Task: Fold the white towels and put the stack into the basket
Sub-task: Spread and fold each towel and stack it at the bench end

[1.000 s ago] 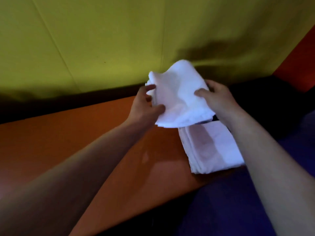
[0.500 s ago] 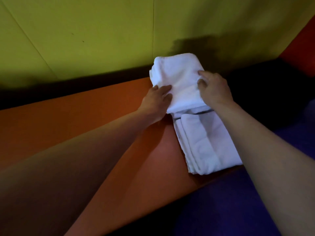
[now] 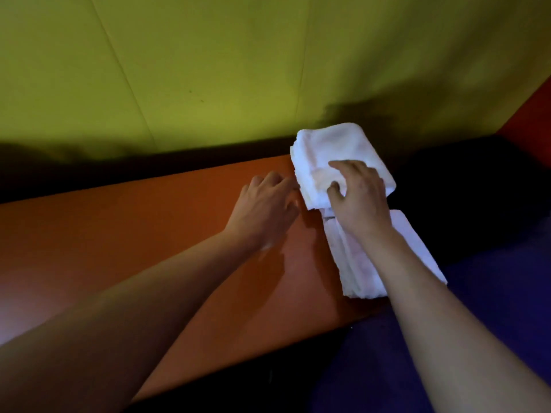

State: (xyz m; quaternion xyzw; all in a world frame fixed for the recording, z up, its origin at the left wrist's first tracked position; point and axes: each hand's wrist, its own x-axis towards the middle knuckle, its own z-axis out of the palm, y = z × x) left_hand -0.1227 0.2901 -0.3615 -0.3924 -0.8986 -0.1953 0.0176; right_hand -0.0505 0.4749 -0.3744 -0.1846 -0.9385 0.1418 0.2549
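A folded white towel [image 3: 334, 156] lies at the far right end of the orange table [image 3: 119, 234], against the wall. My right hand [image 3: 357, 192] rests on top of it with fingers spread and slightly bent, pressing down. A second folded white towel [image 3: 357, 263] lies just in front of it, partly under my right forearm. My left hand [image 3: 265, 207] hovers over the table beside the far towel's left edge, fingers loosely curled and holding nothing; its fingertips are at or near that edge. No basket is in view.
A yellow-green panelled wall [image 3: 208, 70] stands right behind the table. A dark gap [image 3: 462, 189] lies right of the towels, with a red surface [image 3: 533, 114] at far right. A dark blue surface [image 3: 492, 323] fills the lower right.
The towel held up in both hands came down onto the table behind the other folded towel. My left hand let go and drew left; my right hand moved onto the towel's top.
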